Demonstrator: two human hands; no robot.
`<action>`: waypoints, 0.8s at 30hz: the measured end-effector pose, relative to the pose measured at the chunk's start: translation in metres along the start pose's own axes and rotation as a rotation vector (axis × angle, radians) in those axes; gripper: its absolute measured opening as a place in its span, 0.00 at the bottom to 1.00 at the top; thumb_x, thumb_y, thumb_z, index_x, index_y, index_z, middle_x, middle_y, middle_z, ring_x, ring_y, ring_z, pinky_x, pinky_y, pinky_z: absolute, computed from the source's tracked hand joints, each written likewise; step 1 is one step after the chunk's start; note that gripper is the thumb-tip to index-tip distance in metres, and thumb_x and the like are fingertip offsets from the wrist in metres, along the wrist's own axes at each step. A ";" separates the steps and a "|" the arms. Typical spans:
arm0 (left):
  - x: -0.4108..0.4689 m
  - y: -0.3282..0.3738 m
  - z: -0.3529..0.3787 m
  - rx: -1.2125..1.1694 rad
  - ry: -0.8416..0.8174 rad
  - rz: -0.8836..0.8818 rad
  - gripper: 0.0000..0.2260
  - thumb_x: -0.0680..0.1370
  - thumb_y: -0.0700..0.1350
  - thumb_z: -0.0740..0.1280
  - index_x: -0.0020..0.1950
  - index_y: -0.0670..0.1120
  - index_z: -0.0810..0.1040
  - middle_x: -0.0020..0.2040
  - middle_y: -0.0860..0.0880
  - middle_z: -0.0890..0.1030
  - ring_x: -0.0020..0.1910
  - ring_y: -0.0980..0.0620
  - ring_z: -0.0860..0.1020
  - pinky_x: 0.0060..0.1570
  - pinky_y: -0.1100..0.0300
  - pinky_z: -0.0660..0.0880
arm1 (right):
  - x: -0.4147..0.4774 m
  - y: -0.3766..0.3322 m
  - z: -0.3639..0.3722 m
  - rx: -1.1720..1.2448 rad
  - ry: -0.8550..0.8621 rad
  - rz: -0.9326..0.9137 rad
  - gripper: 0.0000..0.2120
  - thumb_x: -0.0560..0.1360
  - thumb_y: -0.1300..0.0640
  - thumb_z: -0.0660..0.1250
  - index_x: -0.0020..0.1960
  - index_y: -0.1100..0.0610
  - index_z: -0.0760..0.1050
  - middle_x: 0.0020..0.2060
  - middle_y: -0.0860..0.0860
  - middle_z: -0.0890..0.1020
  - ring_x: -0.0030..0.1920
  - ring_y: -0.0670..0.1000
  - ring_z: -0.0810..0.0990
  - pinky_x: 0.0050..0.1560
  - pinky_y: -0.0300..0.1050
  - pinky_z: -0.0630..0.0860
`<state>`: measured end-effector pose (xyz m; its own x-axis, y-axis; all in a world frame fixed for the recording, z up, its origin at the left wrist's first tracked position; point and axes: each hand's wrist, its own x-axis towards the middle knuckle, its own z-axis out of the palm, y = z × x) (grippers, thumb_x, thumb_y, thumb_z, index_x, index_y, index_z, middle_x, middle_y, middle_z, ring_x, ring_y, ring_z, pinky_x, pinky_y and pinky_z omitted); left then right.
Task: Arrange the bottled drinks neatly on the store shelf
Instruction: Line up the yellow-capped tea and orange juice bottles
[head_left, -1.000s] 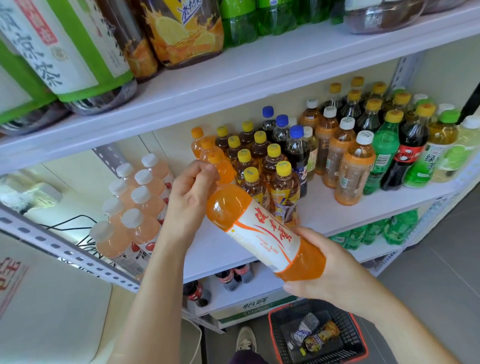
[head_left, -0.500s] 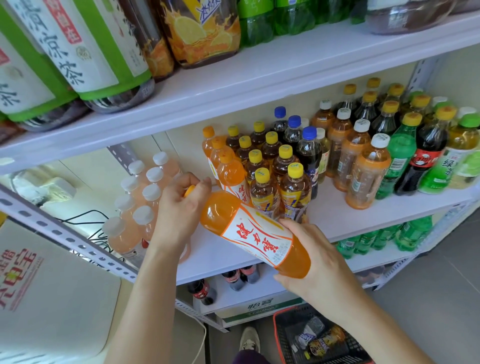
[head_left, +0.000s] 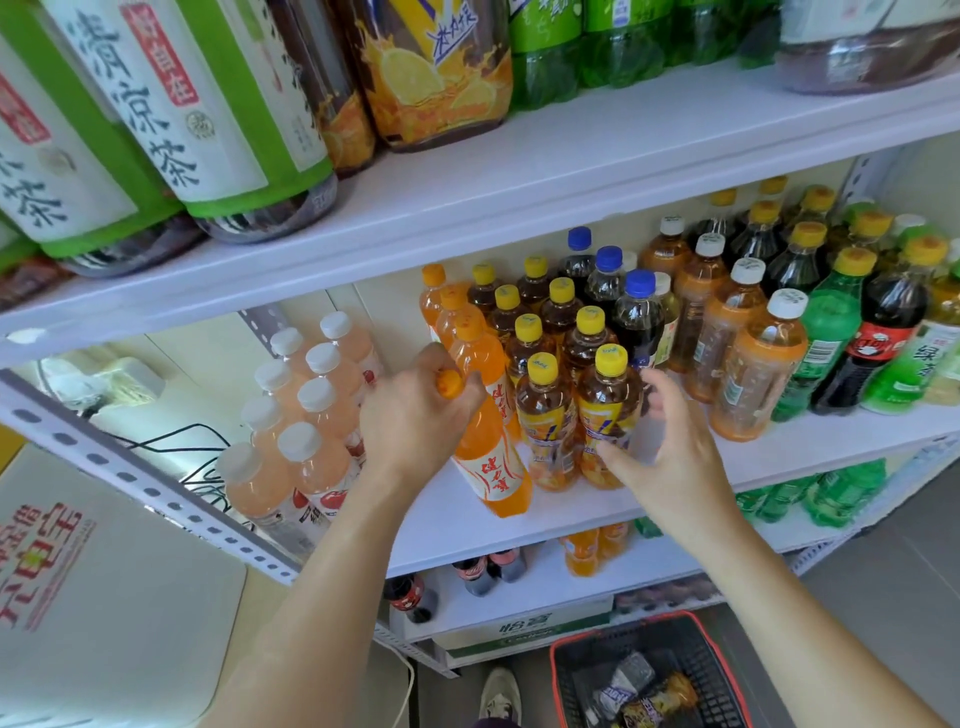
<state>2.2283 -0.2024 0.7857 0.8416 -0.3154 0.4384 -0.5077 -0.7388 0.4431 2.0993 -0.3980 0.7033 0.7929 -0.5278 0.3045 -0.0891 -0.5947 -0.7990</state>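
An orange soda bottle (head_left: 491, 470) with a white and red label stands upright on the white middle shelf (head_left: 519, 525), at the front of a row of orange sodas (head_left: 475, 353). My left hand (head_left: 415, 421) grips its neck and orange cap from above. My right hand (head_left: 670, 447) hovers open just right of it, fingers spread by two yellow-capped tea bottles (head_left: 605, 421), holding nothing. Pale pink drinks with white caps (head_left: 306, 415) stand to the left.
Blue-capped, white-capped, green and dark cola bottles (head_left: 831, 332) fill the shelf's right side. Large bottles (head_left: 208, 104) line the upper shelf. Below are more bottles, a carton (head_left: 524, 629) and a red shopping basket (head_left: 649, 675) on the floor. A white box (head_left: 104, 597) sits lower left.
The orange soda went from tilted in both hands to standing upright on the shelf. My right hand let go of its base and opened; my left hand stays on the cap.
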 end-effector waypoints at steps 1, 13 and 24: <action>0.003 0.000 0.007 0.030 -0.017 0.016 0.12 0.77 0.58 0.65 0.46 0.50 0.74 0.33 0.52 0.78 0.37 0.45 0.80 0.36 0.51 0.79 | 0.010 0.002 0.004 0.002 0.000 0.016 0.40 0.70 0.54 0.77 0.75 0.52 0.59 0.67 0.53 0.71 0.68 0.51 0.69 0.62 0.41 0.64; 0.032 -0.011 0.056 0.125 -0.015 0.235 0.16 0.79 0.57 0.64 0.49 0.44 0.76 0.37 0.46 0.80 0.33 0.43 0.79 0.30 0.51 0.76 | 0.049 0.030 0.025 -0.008 -0.046 0.095 0.41 0.68 0.56 0.78 0.74 0.49 0.61 0.67 0.49 0.74 0.66 0.53 0.73 0.64 0.54 0.73; 0.022 -0.002 0.037 -0.067 -0.150 -0.006 0.24 0.77 0.68 0.56 0.60 0.51 0.72 0.40 0.51 0.79 0.39 0.47 0.80 0.36 0.53 0.77 | 0.041 0.015 0.005 -0.200 0.042 0.015 0.40 0.69 0.50 0.76 0.75 0.55 0.60 0.68 0.58 0.69 0.68 0.59 0.67 0.63 0.57 0.71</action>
<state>2.2544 -0.2300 0.7658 0.8600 -0.4003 0.3164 -0.5098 -0.7013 0.4983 2.1332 -0.4253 0.7014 0.7650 -0.5601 0.3179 -0.2221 -0.6928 -0.6861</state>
